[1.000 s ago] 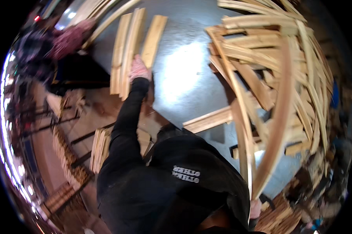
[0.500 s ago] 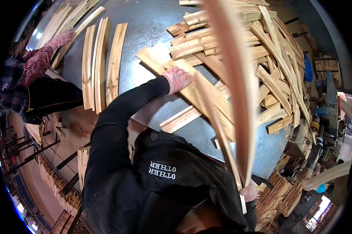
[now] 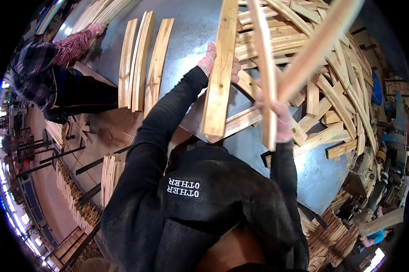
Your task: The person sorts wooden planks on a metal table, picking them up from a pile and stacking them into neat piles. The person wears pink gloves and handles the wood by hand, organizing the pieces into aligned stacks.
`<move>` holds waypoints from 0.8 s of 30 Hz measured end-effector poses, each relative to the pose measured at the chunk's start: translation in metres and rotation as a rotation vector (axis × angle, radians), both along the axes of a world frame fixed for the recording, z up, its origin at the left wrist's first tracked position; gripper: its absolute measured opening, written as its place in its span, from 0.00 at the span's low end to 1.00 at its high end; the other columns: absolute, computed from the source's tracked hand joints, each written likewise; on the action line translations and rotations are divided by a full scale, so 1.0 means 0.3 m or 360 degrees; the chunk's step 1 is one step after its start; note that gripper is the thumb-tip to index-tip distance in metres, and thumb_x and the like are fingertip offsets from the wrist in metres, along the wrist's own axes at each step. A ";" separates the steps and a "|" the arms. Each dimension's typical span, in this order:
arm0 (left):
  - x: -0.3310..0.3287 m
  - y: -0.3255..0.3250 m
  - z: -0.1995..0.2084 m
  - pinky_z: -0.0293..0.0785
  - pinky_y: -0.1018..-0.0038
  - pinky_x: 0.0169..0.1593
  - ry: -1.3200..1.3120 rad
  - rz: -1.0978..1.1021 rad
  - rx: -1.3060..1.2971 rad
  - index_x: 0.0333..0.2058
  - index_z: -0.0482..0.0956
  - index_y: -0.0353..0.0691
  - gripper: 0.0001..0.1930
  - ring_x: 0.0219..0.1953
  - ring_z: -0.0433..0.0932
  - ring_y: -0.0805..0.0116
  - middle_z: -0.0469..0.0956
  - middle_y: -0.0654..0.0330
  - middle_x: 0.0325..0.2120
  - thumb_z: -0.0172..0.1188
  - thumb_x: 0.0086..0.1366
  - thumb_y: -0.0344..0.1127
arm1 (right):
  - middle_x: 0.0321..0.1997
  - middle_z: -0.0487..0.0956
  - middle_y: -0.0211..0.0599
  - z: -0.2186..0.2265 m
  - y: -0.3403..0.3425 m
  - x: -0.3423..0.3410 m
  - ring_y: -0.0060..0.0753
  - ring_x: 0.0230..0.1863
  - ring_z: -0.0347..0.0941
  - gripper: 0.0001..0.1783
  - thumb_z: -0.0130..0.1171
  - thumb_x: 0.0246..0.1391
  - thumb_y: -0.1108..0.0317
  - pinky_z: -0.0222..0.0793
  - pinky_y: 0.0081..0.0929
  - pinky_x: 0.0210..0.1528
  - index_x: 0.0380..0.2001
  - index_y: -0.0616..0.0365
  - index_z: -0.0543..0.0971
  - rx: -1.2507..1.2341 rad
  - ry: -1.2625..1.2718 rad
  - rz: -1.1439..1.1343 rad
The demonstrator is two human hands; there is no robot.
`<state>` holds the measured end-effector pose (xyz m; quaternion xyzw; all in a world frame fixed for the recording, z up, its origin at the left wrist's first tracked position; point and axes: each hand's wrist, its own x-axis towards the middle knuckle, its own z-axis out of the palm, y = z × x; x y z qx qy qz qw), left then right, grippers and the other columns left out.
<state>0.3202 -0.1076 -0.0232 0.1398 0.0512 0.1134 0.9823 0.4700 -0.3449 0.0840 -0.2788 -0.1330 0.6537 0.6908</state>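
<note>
Left hand [image 3: 212, 59], arm stretched to upper centre, gripping broad pale wooden slat [image 3: 219, 77]; right hand [image 3: 279, 120] clutching two thinner curved wooden strips [image 3: 268, 86] above grey metal worktop [image 3: 186, 31].

— Any packages, signs or screens about?
— None to make out. Only a small white printed label [image 3: 183, 187] on the black garment, short, in two rows, seen upside down, just off the near edge of the bench [image 3: 186, 41].

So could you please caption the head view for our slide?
Left hand grips a wide wooden slat, right hand two narrower slats, above a metal table.
</note>
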 end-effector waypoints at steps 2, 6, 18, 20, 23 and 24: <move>0.037 -0.027 -0.036 0.78 0.49 0.44 0.0396 0.0220 -0.0087 0.54 0.70 0.37 0.53 0.41 0.80 0.45 0.78 0.43 0.42 0.48 0.47 0.83 | 0.42 0.76 0.39 -0.193 0.042 -0.033 0.24 0.44 0.72 0.30 0.66 0.49 0.66 0.74 0.19 0.43 0.54 0.65 0.70 -0.0319 -0.0610 0.0033; -0.050 -0.145 -0.165 0.80 0.49 0.44 0.0735 0.0439 0.0075 0.54 0.72 0.42 0.36 0.40 0.81 0.48 0.80 0.44 0.41 0.55 0.61 0.68 | 0.39 0.75 0.28 -0.311 0.001 -0.218 0.20 0.40 0.70 0.24 0.65 0.53 0.62 0.68 0.20 0.46 0.50 0.62 0.73 -0.0404 -0.0239 -0.0078; -0.016 -0.232 -0.231 0.68 0.70 0.54 0.1489 0.0710 0.1228 0.45 0.81 0.36 0.23 0.44 0.76 0.67 0.81 0.58 0.39 0.53 0.70 0.53 | 0.56 0.74 0.45 -0.242 -0.102 -0.209 0.33 0.53 0.72 0.43 0.64 0.54 0.61 0.69 0.28 0.55 0.67 0.65 0.56 -0.0630 -0.1397 0.0524; -0.047 -0.244 -0.187 0.69 0.69 0.54 0.1925 0.0436 0.1328 0.46 0.81 0.34 0.28 0.44 0.78 0.62 0.82 0.52 0.39 0.55 0.66 0.57 | 0.45 0.79 0.39 -0.259 0.010 -0.227 0.28 0.42 0.76 0.42 0.69 0.50 0.64 0.73 0.24 0.46 0.64 0.64 0.60 -0.0811 -0.1110 0.0432; -0.134 -0.175 -0.225 0.71 0.63 0.51 0.2201 0.0240 0.1661 0.46 0.79 0.33 0.31 0.44 0.79 0.53 0.81 0.45 0.37 0.56 0.61 0.59 | 0.36 0.79 0.38 -0.344 0.026 -0.244 0.29 0.33 0.77 0.29 0.66 0.48 0.69 0.75 0.26 0.38 0.53 0.63 0.67 -0.0750 -0.1007 0.0445; -0.180 -0.140 -0.153 0.72 0.62 0.51 0.2241 0.0205 0.1663 0.46 0.78 0.33 0.30 0.44 0.79 0.53 0.81 0.45 0.37 0.55 0.62 0.58 | 0.33 0.78 0.37 -0.317 0.038 -0.250 0.30 0.30 0.77 0.25 0.64 0.48 0.71 0.76 0.27 0.36 0.49 0.62 0.68 -0.0786 -0.0958 0.0427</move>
